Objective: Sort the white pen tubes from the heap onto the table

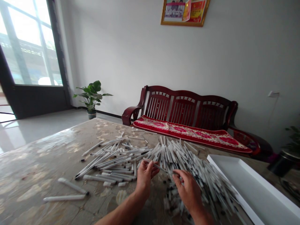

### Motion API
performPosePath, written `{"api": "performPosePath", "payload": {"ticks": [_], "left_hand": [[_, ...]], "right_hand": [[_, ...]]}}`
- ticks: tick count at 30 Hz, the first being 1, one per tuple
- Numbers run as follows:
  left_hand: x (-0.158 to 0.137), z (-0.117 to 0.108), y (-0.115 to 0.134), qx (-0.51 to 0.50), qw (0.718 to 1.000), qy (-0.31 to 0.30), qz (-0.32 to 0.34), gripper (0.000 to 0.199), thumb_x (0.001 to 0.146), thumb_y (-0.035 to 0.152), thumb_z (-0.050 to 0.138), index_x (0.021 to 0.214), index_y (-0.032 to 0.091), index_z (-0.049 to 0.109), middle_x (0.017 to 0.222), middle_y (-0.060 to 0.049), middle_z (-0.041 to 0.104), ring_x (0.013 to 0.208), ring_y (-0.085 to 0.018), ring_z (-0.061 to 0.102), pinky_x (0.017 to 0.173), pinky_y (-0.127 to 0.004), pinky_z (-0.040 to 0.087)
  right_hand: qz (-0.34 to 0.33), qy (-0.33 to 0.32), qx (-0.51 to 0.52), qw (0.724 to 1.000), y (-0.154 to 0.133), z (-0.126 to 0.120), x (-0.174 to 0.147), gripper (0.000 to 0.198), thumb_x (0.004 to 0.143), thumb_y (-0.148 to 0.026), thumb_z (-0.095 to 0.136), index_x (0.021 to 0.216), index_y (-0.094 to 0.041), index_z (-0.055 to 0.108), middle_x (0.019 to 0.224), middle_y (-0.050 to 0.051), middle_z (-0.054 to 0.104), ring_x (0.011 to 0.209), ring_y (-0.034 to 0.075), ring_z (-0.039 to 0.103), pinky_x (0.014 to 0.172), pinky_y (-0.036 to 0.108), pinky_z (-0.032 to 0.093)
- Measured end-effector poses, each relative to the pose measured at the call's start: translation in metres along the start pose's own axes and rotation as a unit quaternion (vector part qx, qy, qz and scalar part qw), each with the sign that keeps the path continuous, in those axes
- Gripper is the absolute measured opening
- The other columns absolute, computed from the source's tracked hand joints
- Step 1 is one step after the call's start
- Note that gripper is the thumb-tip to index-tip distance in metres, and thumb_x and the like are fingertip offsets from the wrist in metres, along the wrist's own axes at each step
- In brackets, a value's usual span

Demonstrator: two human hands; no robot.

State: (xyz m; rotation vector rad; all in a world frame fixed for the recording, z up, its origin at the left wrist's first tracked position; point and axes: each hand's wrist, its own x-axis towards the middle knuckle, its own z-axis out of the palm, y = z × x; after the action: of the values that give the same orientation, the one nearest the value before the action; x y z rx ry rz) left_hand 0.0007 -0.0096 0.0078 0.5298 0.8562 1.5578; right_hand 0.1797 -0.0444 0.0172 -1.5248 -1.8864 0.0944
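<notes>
My left hand (145, 175) is closed around a slim whitish pen (160, 168), which slants down to the right toward my other hand. My right hand (189, 190) has its thumb and fingers pinched together near the pen's far end; whatever lies between them is too small or blurred to make out. Beyond and beside both hands spreads a big heap of white pens (173, 153), some with dark ends. Small caps and dark pieces (172, 200) lie beside my right hand. Two pens, one of them a white pen (64, 197), lie apart at the left.
A shallow white box (257, 193) sits at the right, against the heap. The table (30, 172) has a floral cover. Behind it stand a dark red wooden bench (182, 107) with a red patterned cloth and a potted plant (91, 97).
</notes>
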Motion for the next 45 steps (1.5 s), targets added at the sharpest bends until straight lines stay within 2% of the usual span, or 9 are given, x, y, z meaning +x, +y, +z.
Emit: {"api": "performPosePath", "payload": {"ticks": [7,12,18,22,25,29,32,38,45], "left_hand": [[0.011,-0.002,0.007,-0.017,0.999,0.028,0.020,0.035,0.070,0.037,0.078,0.083,0.019,0.051,0.080,-0.005,0.074,0.072,-0.018,0.073,0.064,-0.027,0.059],[0.028,-0.009,0.026,-0.008,0.993,0.112,0.034,0.016,0.082,0.025,0.064,0.095,0.019,0.057,0.078,-0.002,0.071,0.064,-0.014,0.069,0.052,-0.021,0.054],[0.034,0.000,0.014,0.061,0.996,0.058,-0.028,0.016,0.083,0.016,0.061,0.099,0.015,0.065,0.071,-0.002,0.070,0.059,-0.013,0.067,0.048,-0.018,0.051],[0.036,0.010,0.005,0.034,0.998,-0.036,-0.036,0.021,0.078,0.015,0.070,0.099,0.016,0.067,0.098,-0.006,0.073,0.078,-0.014,0.072,0.072,-0.022,0.058],[0.036,0.009,0.004,0.014,0.997,-0.058,-0.053,0.041,0.078,0.015,0.072,0.117,0.021,0.062,0.127,-0.010,0.065,0.101,-0.019,0.070,0.090,-0.029,0.055],[0.036,0.001,0.004,0.045,0.996,-0.056,-0.062,0.057,0.075,0.018,0.076,0.128,0.022,0.057,0.146,-0.015,0.048,0.118,-0.025,0.062,0.100,-0.036,0.050],[0.037,-0.003,0.006,0.066,0.996,-0.054,-0.035,0.049,0.068,0.018,0.080,0.115,0.019,0.065,0.143,-0.015,0.052,0.120,-0.029,0.060,0.099,-0.038,0.050],[0.043,-0.011,0.035,0.103,0.994,-0.010,0.042,0.041,0.064,0.021,0.079,0.103,0.016,0.069,0.118,-0.014,0.068,0.093,-0.025,0.070,0.082,-0.037,0.057],[0.053,-0.027,0.064,0.319,0.931,0.035,0.172,0.034,0.072,0.021,0.061,0.105,0.013,0.068,0.109,-0.014,0.071,0.089,-0.023,0.068,0.083,-0.035,0.052]], "right_hand": [[-0.035,0.008,-0.028,0.999,0.008,-0.005,0.003,0.023,0.090,-0.032,0.052,0.076,-0.023,0.068,0.079,0.004,0.068,0.082,0.020,0.061,0.077,0.028,0.042],[0.037,0.019,-0.042,0.998,0.034,-0.012,0.010,0.029,0.088,-0.041,0.049,0.079,-0.023,0.070,0.084,0.006,0.070,0.082,0.020,0.064,0.075,0.028,0.044],[0.191,0.004,-0.118,0.974,0.020,-0.009,0.018,0.034,0.090,-0.044,0.044,0.081,-0.027,0.072,0.088,0.005,0.075,0.081,0.022,0.068,0.061,0.027,0.040],[0.235,-0.019,-0.090,0.968,0.013,-0.003,0.026,0.041,0.093,-0.046,0.038,0.101,-0.026,0.073,0.096,0.007,0.076,0.086,0.022,0.070,0.065,0.026,0.044],[0.214,-0.028,-0.054,0.975,0.017,0.003,0.026,0.040,0.093,-0.039,0.039,0.114,-0.025,0.069,0.105,0.006,0.075,0.096,0.021,0.069,0.075,0.025,0.046],[0.114,-0.003,-0.107,0.988,0.022,0.007,0.019,0.032,0.089,-0.023,0.044,0.103,-0.024,0.074,0.102,0.005,0.074,0.097,0.021,0.066,0.083,0.027,0.046],[0.035,0.010,-0.155,0.987,0.020,0.006,0.016,0.028,0.087,-0.019,0.049,0.094,-0.025,0.075,0.095,0.005,0.072,0.092,0.022,0.064,0.083,0.029,0.045],[-0.005,0.000,-0.210,0.978,0.013,0.003,0.029,0.028,0.085,-0.014,0.054,0.092,-0.028,0.076,0.088,0.005,0.070,0.085,0.021,0.062,0.075,0.029,0.043],[-0.022,-0.076,-0.263,0.962,0.013,0.007,0.050,0.029,0.081,-0.012,0.062,0.099,-0.030,0.076,0.090,0.005,0.070,0.089,0.020,0.062,0.074,0.027,0.042]]}}
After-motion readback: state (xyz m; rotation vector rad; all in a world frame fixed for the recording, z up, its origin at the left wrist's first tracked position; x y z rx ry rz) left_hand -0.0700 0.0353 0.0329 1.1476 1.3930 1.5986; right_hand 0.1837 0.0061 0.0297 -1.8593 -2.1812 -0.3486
